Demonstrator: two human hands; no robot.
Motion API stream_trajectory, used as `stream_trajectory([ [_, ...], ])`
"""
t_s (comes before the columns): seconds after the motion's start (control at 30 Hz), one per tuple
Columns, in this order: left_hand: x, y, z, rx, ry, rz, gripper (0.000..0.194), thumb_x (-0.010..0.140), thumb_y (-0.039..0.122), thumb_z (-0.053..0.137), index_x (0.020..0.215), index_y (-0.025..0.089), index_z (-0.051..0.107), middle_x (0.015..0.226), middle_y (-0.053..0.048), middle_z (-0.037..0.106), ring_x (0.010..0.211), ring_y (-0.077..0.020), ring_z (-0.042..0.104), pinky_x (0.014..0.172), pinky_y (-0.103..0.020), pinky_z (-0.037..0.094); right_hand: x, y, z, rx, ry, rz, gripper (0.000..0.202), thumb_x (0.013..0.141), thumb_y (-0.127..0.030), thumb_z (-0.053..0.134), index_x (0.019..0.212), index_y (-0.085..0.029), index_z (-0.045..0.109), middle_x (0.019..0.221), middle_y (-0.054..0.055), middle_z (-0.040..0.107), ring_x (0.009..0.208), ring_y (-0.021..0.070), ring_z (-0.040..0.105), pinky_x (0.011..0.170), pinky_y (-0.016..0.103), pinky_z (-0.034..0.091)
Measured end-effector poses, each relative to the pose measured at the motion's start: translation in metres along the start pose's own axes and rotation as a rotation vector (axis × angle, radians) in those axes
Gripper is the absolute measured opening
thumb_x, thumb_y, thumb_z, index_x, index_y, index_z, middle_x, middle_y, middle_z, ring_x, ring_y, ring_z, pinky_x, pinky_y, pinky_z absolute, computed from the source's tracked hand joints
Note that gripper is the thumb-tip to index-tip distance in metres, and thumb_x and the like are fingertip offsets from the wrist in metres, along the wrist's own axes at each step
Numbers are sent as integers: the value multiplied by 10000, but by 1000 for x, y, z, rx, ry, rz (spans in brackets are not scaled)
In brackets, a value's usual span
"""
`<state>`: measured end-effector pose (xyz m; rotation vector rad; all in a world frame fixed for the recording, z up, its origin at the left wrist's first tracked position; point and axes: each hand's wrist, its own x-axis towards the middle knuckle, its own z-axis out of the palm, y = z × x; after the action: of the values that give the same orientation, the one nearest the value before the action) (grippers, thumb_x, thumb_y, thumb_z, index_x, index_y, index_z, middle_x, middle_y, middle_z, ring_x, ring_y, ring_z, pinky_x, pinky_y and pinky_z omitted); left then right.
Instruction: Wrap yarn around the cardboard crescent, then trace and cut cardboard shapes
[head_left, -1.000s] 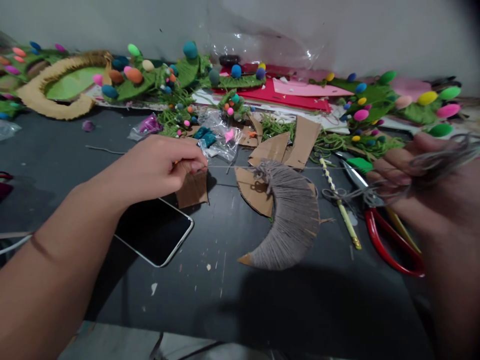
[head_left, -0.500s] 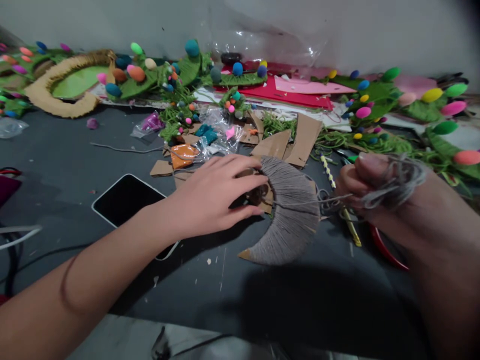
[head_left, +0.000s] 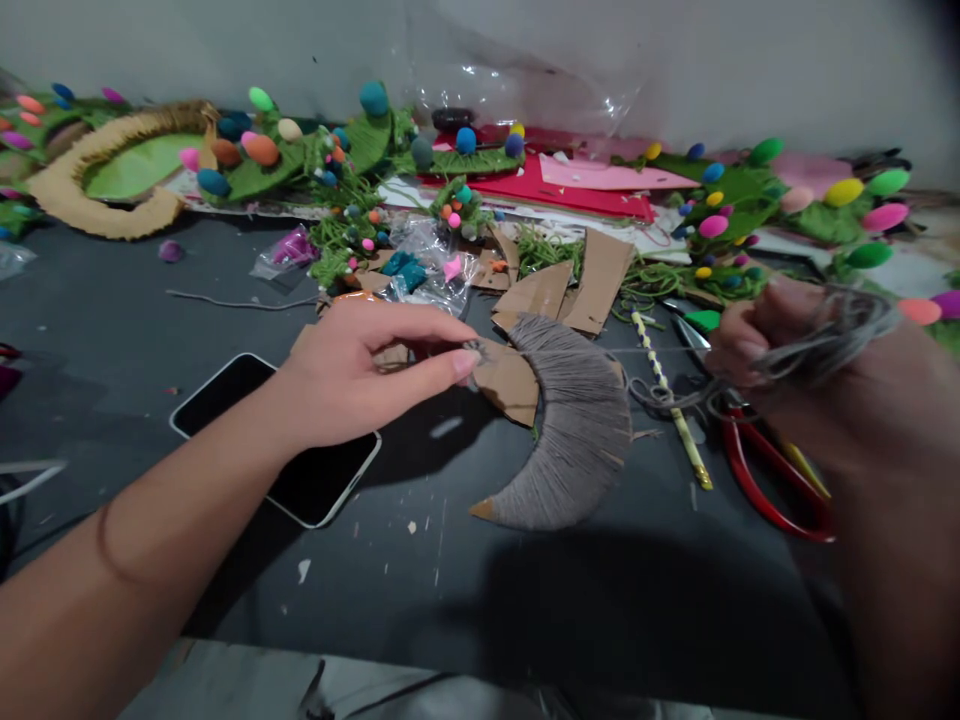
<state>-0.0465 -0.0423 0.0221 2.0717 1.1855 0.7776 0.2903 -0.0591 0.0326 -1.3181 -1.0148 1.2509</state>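
A cardboard crescent [head_left: 581, 430] wound with grey yarn lies on the dark table, its lower tip bare brown. Left of it, my left hand [head_left: 375, 365] pinches a small grey yarn tuft between thumb and fingers. A taut grey strand crosses over the crescent from that tuft to my right hand [head_left: 765, 350]. The right fingers are closed on the grey yarn [head_left: 851, 325], whose loose tangle hangs about the hand and wrist. A flat cardboard piece [head_left: 510, 385] sits between the left hand and the crescent.
A phone [head_left: 307, 480] lies partly under my left forearm. Near my right hand are red-handled scissors [head_left: 772, 490] and a pencil [head_left: 686, 445]. Cardboard scraps [head_left: 600, 275], plastic bags [head_left: 439, 275] and green decorations with coloured balls [head_left: 277, 170] crowd the table's back.
My left hand has lifted off the crescent's inner edge and moved left, now pinching the yarn tuft. My right hand has moved right, the strand straightening. The crescent stays on the table.
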Motion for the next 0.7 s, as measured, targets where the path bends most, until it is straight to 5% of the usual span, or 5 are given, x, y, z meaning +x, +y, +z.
stream_trajectory([
  [0.33,4,-6,-1,-11,-80,-112,259,860,338,683,1081,258,793,751,-6,713,633,-137,611,570,-258,447,-4,-10,7,-26,1,-139,489,736,-426,886,556,-187,499,545,-22,490,505,81,425,462,216,327],
  [0.7,5,-2,-10,-21,-313,38,142,919,346,638,907,227,714,768,20,674,648,-103,574,557,-205,423,19,-29,11,6,-5,-208,276,933,-99,650,673,-173,596,648,-38,506,578,49,509,525,153,443],
])
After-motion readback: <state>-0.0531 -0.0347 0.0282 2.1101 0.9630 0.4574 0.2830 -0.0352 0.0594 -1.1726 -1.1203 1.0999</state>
